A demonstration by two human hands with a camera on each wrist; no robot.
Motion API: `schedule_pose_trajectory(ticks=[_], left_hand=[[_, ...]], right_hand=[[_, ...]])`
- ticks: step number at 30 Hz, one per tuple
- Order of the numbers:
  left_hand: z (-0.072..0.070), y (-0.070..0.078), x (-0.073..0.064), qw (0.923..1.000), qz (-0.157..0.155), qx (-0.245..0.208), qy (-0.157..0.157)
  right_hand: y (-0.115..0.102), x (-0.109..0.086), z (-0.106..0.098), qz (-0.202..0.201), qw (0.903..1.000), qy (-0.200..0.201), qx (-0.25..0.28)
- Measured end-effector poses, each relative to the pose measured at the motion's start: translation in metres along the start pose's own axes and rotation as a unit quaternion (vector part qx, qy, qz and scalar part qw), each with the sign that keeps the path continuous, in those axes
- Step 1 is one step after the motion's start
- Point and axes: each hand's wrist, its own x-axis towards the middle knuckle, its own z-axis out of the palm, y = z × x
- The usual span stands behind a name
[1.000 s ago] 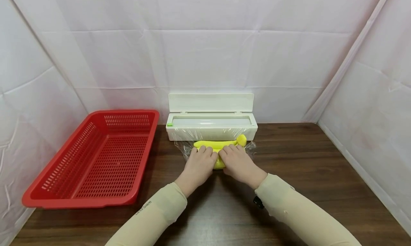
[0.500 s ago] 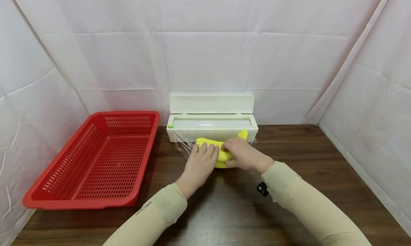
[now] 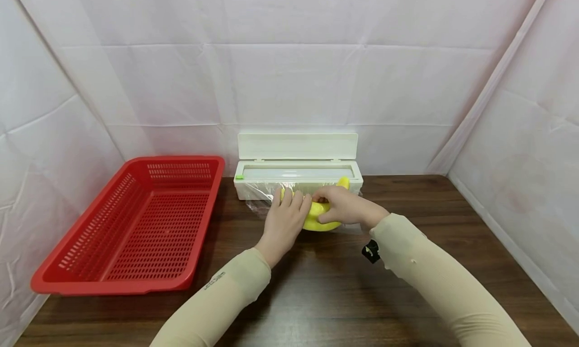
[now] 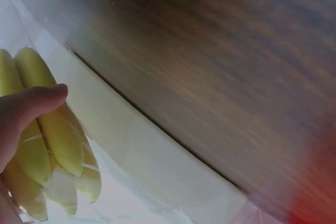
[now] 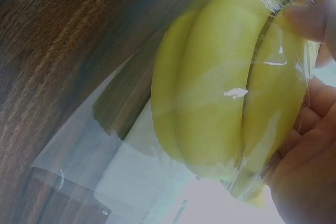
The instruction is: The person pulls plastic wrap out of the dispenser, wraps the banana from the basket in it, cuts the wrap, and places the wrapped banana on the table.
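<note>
A bunch of yellow bananas [image 3: 322, 223] is partly wrapped in clear cling film [image 3: 257, 205], just before the white film dispenser [image 3: 297, 146], whose lid stands up. My left hand [image 3: 286, 221] holds the bunch from the left, fingers over its top and thumb [image 4: 39, 103] along one banana in the left wrist view. From the right, my right hand [image 3: 349, 206] grips the bananas, thumb and curled fingers near their middle. Film lies tight and shiny over the fruit in the right wrist view, and a loose sheet spreads beside it. The front bananas are partly hidden by my hands.
A red plastic basket [image 3: 195, 266] with slotted walls stands on the left of the brown wooden table [image 3: 434, 256]. A green slider [image 3: 239, 177] sits at the dispenser's left end. White cloth [image 3: 289, 85] hangs behind and at both sides.
The bananas have rolled and shifted toward the dispenser, their stem end now higher. My right hand has turned and moved slightly right; my left hand has moved a little forward.
</note>
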Motion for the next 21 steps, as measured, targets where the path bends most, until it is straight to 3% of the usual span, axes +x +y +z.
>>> schedule_pose_trajectory(ticks=[3, 6, 15, 18, 21], left_hand=[[0.002, -0.001, 0.004, 0.9991, 0.006, -0.017, 0.039], [0.002, -0.003, 0.007, 0.9978, 0.014, -0.032, 0.055], [-0.002, -0.007, 0.010, 0.9983, 0.029, -0.030, 0.040], [0.000, -0.008, 0.008, 0.9966, 0.030, -0.063, 0.044], [0.001, -0.009, 0.006, 0.9949, 0.023, -0.094, 0.029]], right_hand=[[0.001, 0.000, 0.000, 0.002, 1.0000, 0.002, 0.005], [0.002, -0.001, 0.001, 0.007, 0.9999, 0.005, 0.008], [0.002, -0.003, 0.003, -0.018, 0.9993, 0.033, 0.001], [0.002, -0.007, 0.009, -0.033, 0.9973, 0.054, -0.037], [0.000, -0.011, 0.017, -0.062, 0.9887, 0.083, -0.108]])
